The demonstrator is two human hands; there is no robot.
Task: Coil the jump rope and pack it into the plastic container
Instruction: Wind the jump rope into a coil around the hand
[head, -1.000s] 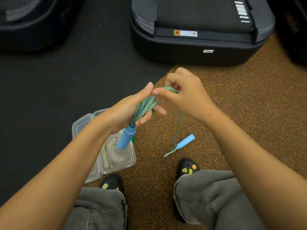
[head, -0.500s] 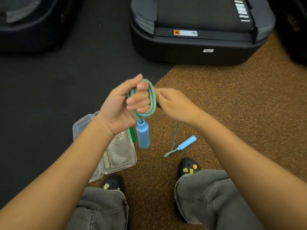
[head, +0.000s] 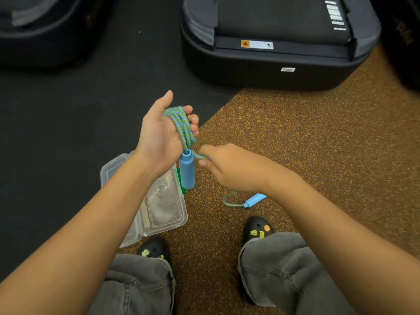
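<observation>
My left hand (head: 159,135) is raised, palm toward me, with several turns of the blue-green jump rope (head: 181,126) wound around its fingers. One blue handle (head: 187,171) hangs straight down from that coil. My right hand (head: 229,169) pinches the rope strand just right of the handle's top and holds it taut. The other blue handle (head: 253,200) lies on the floor under my right wrist, with a short loop of rope beside it. The clear plastic container (head: 159,208) lies open on the floor below my left forearm, its lid (head: 113,169) folded out to the left.
A large black treadmill base (head: 272,53) fills the floor ahead. Another dark machine (head: 41,30) sits at far left. My black shoes (head: 258,228) and grey trouser legs are below. The floor is black mat on the left, speckled brown rubber on the right.
My right hand has dropped from the top of the coil to below it, pulling the strand around. The coil on my left hand has gained a turn. The loose rope on the floor is shorter.
</observation>
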